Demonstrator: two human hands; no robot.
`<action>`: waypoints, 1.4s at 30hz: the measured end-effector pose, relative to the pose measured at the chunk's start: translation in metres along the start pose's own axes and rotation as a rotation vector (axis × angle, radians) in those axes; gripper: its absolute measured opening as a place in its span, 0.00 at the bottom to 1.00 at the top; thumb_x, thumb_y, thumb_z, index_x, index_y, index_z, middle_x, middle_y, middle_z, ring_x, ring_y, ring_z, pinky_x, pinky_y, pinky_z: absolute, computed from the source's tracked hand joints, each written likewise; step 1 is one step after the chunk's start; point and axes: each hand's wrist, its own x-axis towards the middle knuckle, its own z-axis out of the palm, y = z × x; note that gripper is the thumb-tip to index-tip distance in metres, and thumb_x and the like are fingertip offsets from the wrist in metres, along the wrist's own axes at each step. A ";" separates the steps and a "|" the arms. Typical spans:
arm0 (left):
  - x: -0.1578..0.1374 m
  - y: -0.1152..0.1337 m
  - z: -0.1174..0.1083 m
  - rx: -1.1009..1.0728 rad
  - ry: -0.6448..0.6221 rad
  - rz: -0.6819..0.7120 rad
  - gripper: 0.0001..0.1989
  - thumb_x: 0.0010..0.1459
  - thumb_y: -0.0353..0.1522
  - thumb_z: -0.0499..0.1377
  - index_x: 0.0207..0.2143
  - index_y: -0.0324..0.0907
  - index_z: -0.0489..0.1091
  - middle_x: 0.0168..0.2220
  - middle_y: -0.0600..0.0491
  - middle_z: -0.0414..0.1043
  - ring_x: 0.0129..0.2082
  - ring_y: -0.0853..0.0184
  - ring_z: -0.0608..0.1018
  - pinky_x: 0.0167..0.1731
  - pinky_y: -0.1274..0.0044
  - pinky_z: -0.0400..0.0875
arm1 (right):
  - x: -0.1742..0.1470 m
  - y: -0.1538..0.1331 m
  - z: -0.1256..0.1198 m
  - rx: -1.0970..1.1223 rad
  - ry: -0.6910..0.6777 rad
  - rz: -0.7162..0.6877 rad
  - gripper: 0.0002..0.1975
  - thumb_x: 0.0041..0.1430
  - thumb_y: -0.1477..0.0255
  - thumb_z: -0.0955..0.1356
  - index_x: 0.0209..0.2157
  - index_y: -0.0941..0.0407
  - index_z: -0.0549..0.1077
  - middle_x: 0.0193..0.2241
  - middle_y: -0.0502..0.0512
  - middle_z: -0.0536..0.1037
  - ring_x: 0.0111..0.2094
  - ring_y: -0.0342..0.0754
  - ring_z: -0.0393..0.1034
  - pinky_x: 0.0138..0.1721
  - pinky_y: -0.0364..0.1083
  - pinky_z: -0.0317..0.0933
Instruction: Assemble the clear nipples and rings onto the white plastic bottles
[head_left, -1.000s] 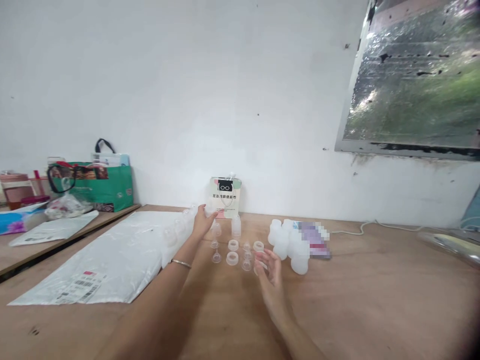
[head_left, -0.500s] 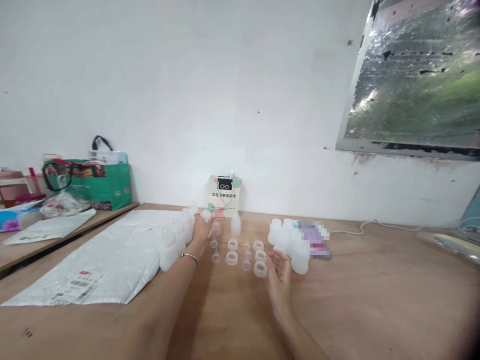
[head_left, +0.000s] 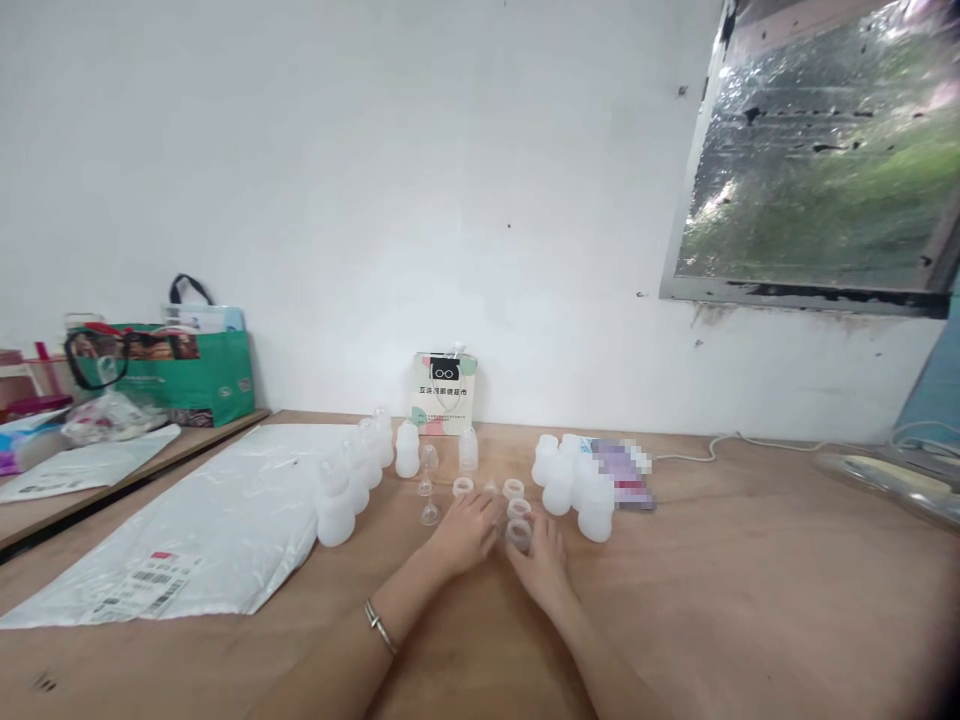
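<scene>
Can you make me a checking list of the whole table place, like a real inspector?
Surface: brown table, marked near its left front.
Things: topped bottles at left; open bottles at right; rings, teats and clear caps between.
Clutter: white mailer, paper bag, partly blurred purple packet; green bag on the far left.
Hands: left hand by the teats, grip hidden; right hand at the nearest ring, grip unclear.
Cables: white cable along the table's right back.
Surroundings: pale wall with dark spots; window at upper right.
</scene>
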 end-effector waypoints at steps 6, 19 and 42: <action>-0.005 -0.002 0.019 0.082 -0.126 -0.040 0.14 0.56 0.25 0.47 0.46 0.41 0.60 0.46 0.46 0.63 0.47 0.62 0.66 0.45 0.70 0.63 | -0.005 0.000 -0.008 -0.192 -0.085 -0.184 0.06 0.47 0.75 0.62 0.30 0.56 0.68 0.33 0.59 0.70 0.36 0.54 0.65 0.39 0.50 0.58; -0.007 -0.009 -0.001 -0.118 0.078 -0.142 0.19 0.56 0.24 0.45 0.50 0.41 0.59 0.40 0.47 0.64 0.41 0.63 0.69 0.44 0.69 0.65 | 0.003 -0.040 -0.022 1.228 -0.187 0.351 0.09 0.45 0.66 0.68 0.27 0.57 0.70 0.30 0.52 0.75 0.33 0.46 0.69 0.37 0.45 0.62; -0.024 0.014 -0.041 -0.155 0.400 -0.002 0.09 0.56 0.30 0.52 0.39 0.44 0.68 0.41 0.48 0.69 0.43 0.63 0.70 0.45 0.67 0.64 | 0.001 -0.058 -0.023 1.592 -0.464 0.482 0.10 0.55 0.69 0.63 0.37 0.57 0.72 0.36 0.54 0.77 0.35 0.43 0.72 0.39 0.43 0.65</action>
